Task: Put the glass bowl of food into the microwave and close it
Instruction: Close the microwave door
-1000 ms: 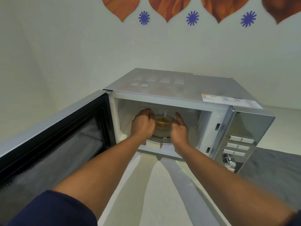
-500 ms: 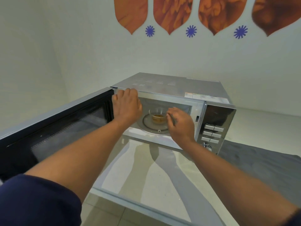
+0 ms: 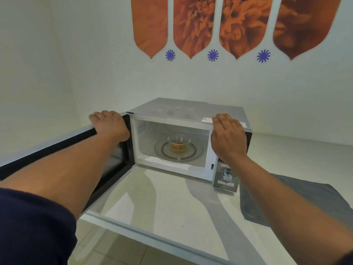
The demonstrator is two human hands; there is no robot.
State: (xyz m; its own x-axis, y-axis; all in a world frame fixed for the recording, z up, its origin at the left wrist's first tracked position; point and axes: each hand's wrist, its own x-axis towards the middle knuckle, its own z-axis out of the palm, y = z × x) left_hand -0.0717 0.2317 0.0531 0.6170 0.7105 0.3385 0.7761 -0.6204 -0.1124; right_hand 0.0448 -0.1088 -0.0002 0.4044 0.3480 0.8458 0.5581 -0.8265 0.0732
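Head view: the small clear glass bowl of food (image 3: 179, 143) sits inside the silver box microwave (image 3: 188, 138). The left hand (image 3: 109, 123) grips the black door (image 3: 57, 150), still wide open; the right hand (image 3: 227, 137) is flat, fingers spread, holding nothing.

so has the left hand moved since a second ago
Yes. The left hand left the microwave cavity and now rests on the open door's top edge.
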